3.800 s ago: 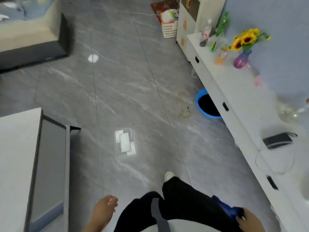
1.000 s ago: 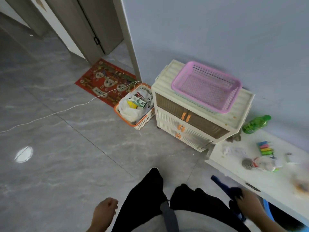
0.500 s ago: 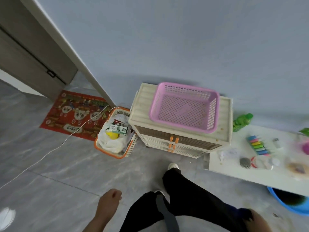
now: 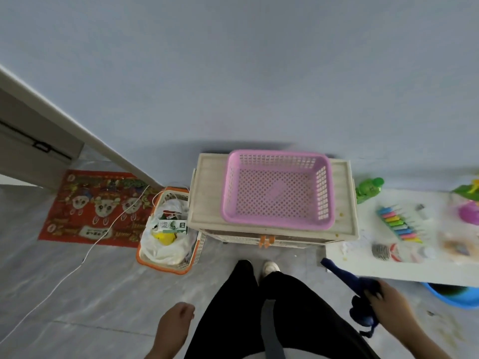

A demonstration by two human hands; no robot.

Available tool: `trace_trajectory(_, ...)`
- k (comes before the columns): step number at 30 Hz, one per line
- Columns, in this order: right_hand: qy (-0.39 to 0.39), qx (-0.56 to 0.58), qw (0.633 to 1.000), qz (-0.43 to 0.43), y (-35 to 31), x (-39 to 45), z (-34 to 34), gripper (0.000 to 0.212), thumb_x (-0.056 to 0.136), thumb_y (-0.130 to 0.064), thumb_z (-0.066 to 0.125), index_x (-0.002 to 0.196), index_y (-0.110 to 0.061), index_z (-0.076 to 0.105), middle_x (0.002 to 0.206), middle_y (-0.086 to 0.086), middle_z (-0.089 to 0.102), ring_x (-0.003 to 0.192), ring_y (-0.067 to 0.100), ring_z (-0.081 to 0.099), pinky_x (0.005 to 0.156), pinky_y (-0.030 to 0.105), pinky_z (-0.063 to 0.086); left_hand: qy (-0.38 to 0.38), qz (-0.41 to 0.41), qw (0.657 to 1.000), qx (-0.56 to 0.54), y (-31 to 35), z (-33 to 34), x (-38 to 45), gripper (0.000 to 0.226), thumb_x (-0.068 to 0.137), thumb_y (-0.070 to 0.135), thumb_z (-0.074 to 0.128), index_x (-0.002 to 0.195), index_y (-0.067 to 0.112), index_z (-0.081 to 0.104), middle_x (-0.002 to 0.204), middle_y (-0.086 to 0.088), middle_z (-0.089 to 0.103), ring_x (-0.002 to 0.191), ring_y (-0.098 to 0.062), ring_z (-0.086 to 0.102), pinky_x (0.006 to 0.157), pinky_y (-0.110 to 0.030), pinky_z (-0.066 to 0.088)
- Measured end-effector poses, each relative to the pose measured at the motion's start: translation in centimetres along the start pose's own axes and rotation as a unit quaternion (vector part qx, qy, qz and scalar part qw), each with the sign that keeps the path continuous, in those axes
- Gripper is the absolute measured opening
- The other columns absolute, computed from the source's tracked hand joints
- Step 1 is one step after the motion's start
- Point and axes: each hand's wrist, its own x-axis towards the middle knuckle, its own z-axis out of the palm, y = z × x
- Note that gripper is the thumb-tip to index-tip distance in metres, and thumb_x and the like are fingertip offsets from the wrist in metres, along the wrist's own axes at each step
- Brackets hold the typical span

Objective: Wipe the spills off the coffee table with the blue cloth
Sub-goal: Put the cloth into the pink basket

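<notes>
head | right hand (image 4: pixel 388 305) grips blue cloth (image 4: pixel 361 300) | left hand (image 4: pixel 175 323) loose, empty

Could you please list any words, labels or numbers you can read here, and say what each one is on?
None can be read with confidence.
Red floor mat: characters in its lower panel, blurred.
Green-and-white carton in the orange-rimmed basket: print too small.
Green bottle: label blurred.
</notes>
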Motion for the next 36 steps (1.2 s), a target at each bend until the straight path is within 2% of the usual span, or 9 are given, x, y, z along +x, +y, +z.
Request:
trace_trajectory(4, 0.031, 0.046, 0.998, 0.001, -2.6, -2.0, -0.3, 0.022, 0.086, 0.002, 0.053, 0.095, -0.016, 0.063, 0.080, 0.010, 0.065, 0.073, 0.024, 0.059, 0.063, 0.034, 0.044, 0.009, 0.090, 0.996, 0.012, 5.8, -2.1, 2.3, 0.018, 0.093, 0.019, 0.050, 0.078, 0.018, 0.059, 0.086, -0.009, 0.067, 0.084, -0.024, 0.062, 0.077, -0.033, 0.044)
trace_trajectory(10, 0.086, 0.137, 0.986, -0.052, -7.5, -4.2, -2.2, 0.027, 0.085, 0.000, 0.057, 0.089, -0.025, 0.065, 0.083, -0.002, 0.068, 0.072, 0.009, 0.060, 0.056, 0.003, 0.041, 0.090, 0.222, 0.970, 0.033, 15.6, -3.4, 6.0, 0.021, 0.093, 0.017, 0.050, 0.105, 0.004, 0.062, 0.106, -0.012, 0.067, 0.102, -0.025, 0.062, 0.083, -0.025, 0.041)
trace_trajectory(15, 0.119, 0.188, 0.969, -0.106, -12.0, -4.0, -3.9, 0.031, 0.086, -0.006, 0.058, 0.077, -0.035, 0.063, 0.073, -0.004, 0.068, 0.064, -0.002, 0.059, 0.056, 0.007, 0.042, 0.116, 0.291, 0.947, 0.074, 20.7, -3.4, 8.1, 0.026, 0.095, 0.019, 0.045, 0.114, 0.005, 0.056, 0.113, -0.012, 0.062, 0.104, -0.024, 0.058, 0.084, -0.030, 0.045)
trace_trajectory(19, 0.123, 0.187, 0.963, -0.149, -15.4, -1.3, -4.5, 0.027, 0.086, -0.009, 0.058, 0.081, -0.035, 0.062, 0.068, -0.011, 0.069, 0.064, 0.000, 0.061, 0.054, 0.010, 0.044, 0.137, 0.284, 0.946, 0.072, 22.5, -2.8, 9.6, 0.022, 0.094, 0.014, 0.043, 0.111, 0.007, 0.055, 0.107, -0.009, 0.064, 0.074, -0.014, 0.057, 0.051, -0.012, 0.040)
trace_trajectory(23, 0.110, 0.160, 0.962, -0.193, -18.5, 2.3, -4.7, 0.031, 0.088, -0.010, 0.055, 0.085, -0.041, 0.058, 0.078, -0.013, 0.063, 0.075, 0.004, 0.058, 0.059, 0.019, 0.041, 0.162, 0.268, 0.947, 0.071, 22.9, -2.1, 10.3, 0.023, 0.094, 0.011, 0.043, 0.112, 0.006, 0.057, 0.103, -0.012, 0.067, 0.087, -0.026, 0.063, 0.068, -0.031, 0.048)
trace_trajectory(26, 0.117, 0.140, 0.960, -0.211, -20.2, 5.1, -4.0, 0.023, 0.089, -0.011, 0.053, 0.098, -0.031, 0.060, 0.078, -0.007, 0.063, 0.072, 0.009, 0.057, 0.059, 0.017, 0.041, 0.183, 0.266, 0.944, 0.070, 22.8, -1.8, 10.6, 0.024, 0.093, 0.010, 0.046, 0.112, 0.006, 0.059, 0.102, -0.013, 0.068, 0.087, -0.028, 0.064, 0.072, -0.035, 0.050)
trace_trajectory(30, 0.098, 0.087, 0.965, -0.227, -21.4, 8.9, -1.2, 0.019, 0.090, -0.008, 0.049, 0.105, -0.017, 0.057, 0.066, -0.004, 0.057, 0.049, 0.003, 0.055, 0.040, 0.011, 0.041, 0.189, 0.270, 0.942, 0.070, 22.7, -1.7, 11.0, 0.030, 0.093, 0.013, 0.047, 0.122, 0.010, 0.056, 0.105, -0.010, 0.069, 0.087, -0.026, 0.066, 0.075, -0.035, 0.055)
trace_trajectory(33, 0.058, 0.046, 0.972, -0.221, -21.8, 11.5, 2.3, 0.029, 0.090, -0.007, 0.046, 0.117, -0.013, 0.053, 0.084, 0.008, 0.063, 0.067, 0.023, 0.059, 0.058, 0.035, 0.052, 0.196, 0.271, 0.939, 0.077, 22.6, -1.5, 11.3, 0.032, 0.094, 0.016, 0.046, 0.125, 0.013, 0.054, 0.105, -0.007, 0.069, 0.085, -0.022, 0.066, 0.075, -0.037, 0.056)
trace_trajectory(36, 0.009, -0.001, 0.974, -0.228, -21.6, 13.2, 6.2, 0.039, 0.092, -0.006, 0.042, 0.130, -0.015, 0.045, 0.115, 0.013, 0.062, 0.092, 0.028, 0.060, 0.072, 0.031, 0.046, 0.211, 0.279, 0.935, 0.061, 22.4, -1.3, 11.4, 0.030, 0.094, 0.015, 0.046, 0.121, 0.014, 0.057, 0.098, -0.005, 0.070, 0.079, -0.020, 0.065, 0.073, -0.036, 0.055)
